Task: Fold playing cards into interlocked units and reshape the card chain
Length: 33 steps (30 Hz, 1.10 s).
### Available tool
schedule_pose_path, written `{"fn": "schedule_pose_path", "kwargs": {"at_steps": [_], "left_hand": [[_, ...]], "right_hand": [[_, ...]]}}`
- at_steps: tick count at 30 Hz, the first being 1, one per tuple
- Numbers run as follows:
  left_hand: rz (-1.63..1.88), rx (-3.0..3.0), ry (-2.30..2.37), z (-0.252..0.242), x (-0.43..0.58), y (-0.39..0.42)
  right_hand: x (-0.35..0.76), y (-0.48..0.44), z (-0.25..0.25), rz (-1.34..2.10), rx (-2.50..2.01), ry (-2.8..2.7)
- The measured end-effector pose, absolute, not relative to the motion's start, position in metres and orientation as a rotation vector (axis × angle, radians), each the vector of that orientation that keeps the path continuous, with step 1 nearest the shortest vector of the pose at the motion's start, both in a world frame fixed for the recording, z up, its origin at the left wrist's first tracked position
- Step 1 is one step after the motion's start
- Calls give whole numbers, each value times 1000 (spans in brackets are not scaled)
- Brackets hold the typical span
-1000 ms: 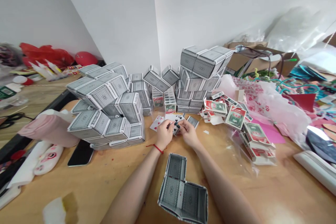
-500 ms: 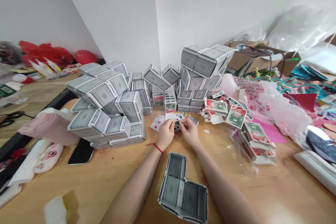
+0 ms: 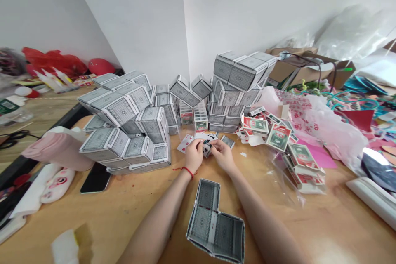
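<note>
My left hand (image 3: 194,154) and my right hand (image 3: 221,154) meet at the middle of the table, both closed on a playing card (image 3: 206,148) that shows black pips. The fingertips partly cover this card, so its full shape is hidden. Just behind lie loose playing cards: one with red pips (image 3: 185,143) on the left and one face down (image 3: 228,142) on the right. Between my forearms rests an L-shaped piece (image 3: 202,220) made of grey-backed cards, its hollow side up.
Stacks of folded-card blocks stand at left (image 3: 123,111) and right (image 3: 239,74). Card boxes (image 3: 278,137) and a plastic bag (image 3: 324,128) lie to the right. At left are a phone (image 3: 95,179) and a pink roll (image 3: 58,150). A white piece (image 3: 65,247) sits near front left.
My left hand has shifted slightly left and turned, and more of the black-pip card shows between my fingers. The stacks and the L-shaped piece have stayed put.
</note>
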State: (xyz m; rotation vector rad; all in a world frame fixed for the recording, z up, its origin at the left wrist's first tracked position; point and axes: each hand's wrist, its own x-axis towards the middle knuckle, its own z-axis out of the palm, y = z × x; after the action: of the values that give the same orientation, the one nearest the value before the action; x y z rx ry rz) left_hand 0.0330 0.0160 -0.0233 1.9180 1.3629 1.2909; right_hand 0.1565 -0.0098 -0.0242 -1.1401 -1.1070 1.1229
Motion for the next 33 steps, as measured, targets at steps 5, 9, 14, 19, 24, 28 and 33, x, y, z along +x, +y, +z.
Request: {"fn": "schedule_pose_path", "kwargs": {"at_steps": [5,9,14,19,24,28,33], "left_hand": [[1275,1919,1352,-22,32,17],[1269,2002,1240,-16,31,13],[1345,2049,1207,-11,32,9],[1363,2082,1231,-14,34,9],[1307,2116,1278,-14,32,7],[1305,2060,1254,-11,31,6],[1294,1922,1207,-9,32,8]], "right_hand": [[158,-9,-23,1151,-1127,-1108],[159,-9,-25,1008,-1159,-1147],[160,-12,-25,700,-1262,-1254],[160,-15,-22,552,-1333,-1318],[161,-15,-24,565,-1367,-1301],[163,-11,-25,673,-1312,-1222],[166,-4,-29,852,-1201,-1042]]}}
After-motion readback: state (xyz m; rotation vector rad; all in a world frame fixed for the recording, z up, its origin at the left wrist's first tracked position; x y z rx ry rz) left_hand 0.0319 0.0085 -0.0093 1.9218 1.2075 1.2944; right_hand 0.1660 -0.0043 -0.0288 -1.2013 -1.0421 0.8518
